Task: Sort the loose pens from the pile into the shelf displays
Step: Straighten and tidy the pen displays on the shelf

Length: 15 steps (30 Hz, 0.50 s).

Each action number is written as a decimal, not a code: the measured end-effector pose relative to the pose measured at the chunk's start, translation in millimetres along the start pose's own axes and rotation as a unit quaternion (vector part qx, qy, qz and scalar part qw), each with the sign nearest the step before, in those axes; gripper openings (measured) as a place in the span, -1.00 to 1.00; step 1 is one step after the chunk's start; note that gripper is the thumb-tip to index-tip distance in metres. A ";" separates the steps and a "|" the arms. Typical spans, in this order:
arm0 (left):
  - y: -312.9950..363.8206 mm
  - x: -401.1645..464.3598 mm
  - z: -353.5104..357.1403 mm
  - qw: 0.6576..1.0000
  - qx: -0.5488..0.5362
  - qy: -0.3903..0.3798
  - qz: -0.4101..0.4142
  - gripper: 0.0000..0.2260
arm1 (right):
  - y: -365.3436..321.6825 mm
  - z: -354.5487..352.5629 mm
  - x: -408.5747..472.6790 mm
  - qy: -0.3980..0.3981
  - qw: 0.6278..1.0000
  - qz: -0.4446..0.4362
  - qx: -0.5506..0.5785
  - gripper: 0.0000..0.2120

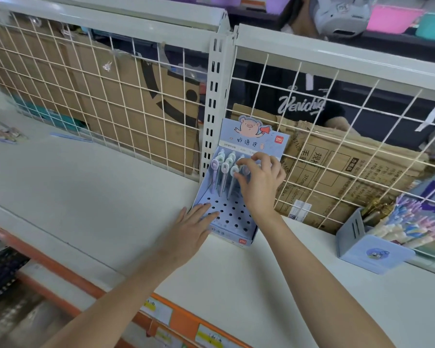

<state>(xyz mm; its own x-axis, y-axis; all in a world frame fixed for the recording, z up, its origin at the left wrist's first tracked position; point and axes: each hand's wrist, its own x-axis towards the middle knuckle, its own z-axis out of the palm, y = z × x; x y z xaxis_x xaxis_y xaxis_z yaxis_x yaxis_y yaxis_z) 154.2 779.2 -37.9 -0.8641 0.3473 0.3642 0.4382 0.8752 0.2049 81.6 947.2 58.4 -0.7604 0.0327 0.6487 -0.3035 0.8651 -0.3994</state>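
White shelf (111, 197) with a wire grid back (111, 96) is carrying a light-blue perforated pen display (232, 217) standing against the grid near the shelf's back edge, with pens (224, 172) standing upright in its rear holes. Left hand (191, 229) is resting flat, fingers straight, on the display's front-left corner. Right hand (259, 182) is reaching over the rear rows, fingertips curled round a pen top; a blue bin of pens (372, 252) is sitting toward the shelf's right end.
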 end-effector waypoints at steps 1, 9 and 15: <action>1.5 -3.5 -1.6 1.000 -0.016 0.007 -0.001 -0.57 | -0.8 0.0 -0.2 -0.006 1.000 0.007 0.008 -0.80; -26.2 -48.0 -46.2 0.993 -0.038 0.085 -0.068 -0.61 | -26.8 -8.4 -37.6 0.021 0.989 -0.004 0.145 -0.61; -74.2 -86.5 -79.2 0.982 -0.031 0.112 -0.148 -0.61 | -81.8 7.0 -83.5 -0.124 0.963 -0.075 0.227 -0.51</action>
<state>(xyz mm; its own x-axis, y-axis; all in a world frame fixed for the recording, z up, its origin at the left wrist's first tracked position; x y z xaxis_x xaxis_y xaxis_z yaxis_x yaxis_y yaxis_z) 216.0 657.6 -12.6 -0.8827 -0.0093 0.4698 0.1956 0.9018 0.3854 166.0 870.2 32.3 -0.7850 -0.2457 0.5687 -0.5978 0.5414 -0.5912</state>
